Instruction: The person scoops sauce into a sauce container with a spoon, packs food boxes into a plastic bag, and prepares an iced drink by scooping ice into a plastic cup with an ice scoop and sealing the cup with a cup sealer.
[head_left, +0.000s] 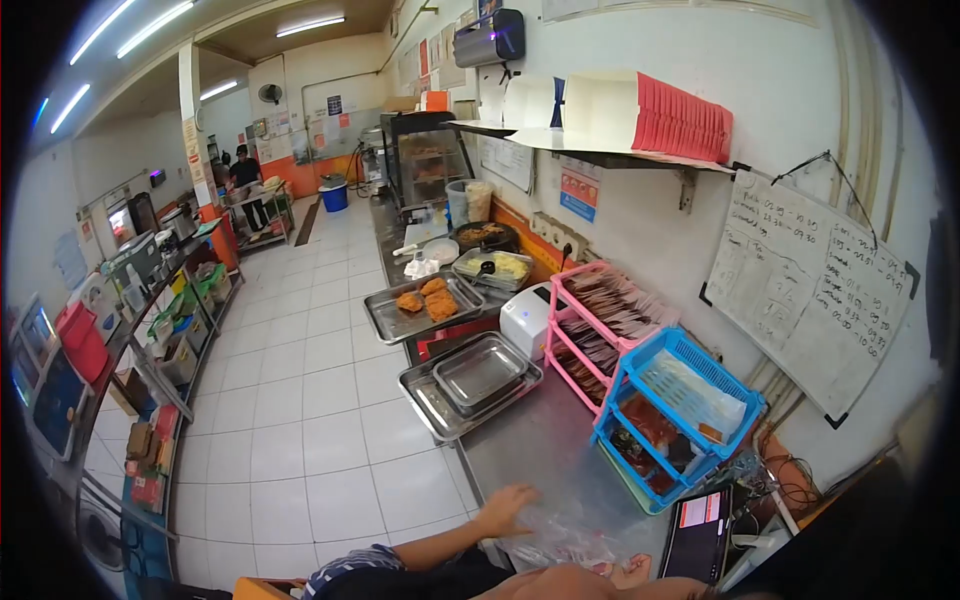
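My left hand (507, 511) is over the near edge of the metal counter (540, 440), its fingers apart, beside a clear plastic bag (565, 538). On the bag's other side, my right hand (632, 571) has its fingers curled near the bag's edge; what it holds, if anything, is too small to name. Left of the blue basket rack (690, 400) stands a pink rack (580, 340) full of packets. Farther along lie a metal tray (480, 372) nested in a larger one and a tray with fried pieces (425, 300).
A tablet (697, 535) stands at the right, below a whiteboard (810, 290). Past the trays are a white box (526, 325), a container of yellow food (493, 268) and a glass display case (425, 160). One person (245, 180) stands far back. Shelves (190, 350) line the left.
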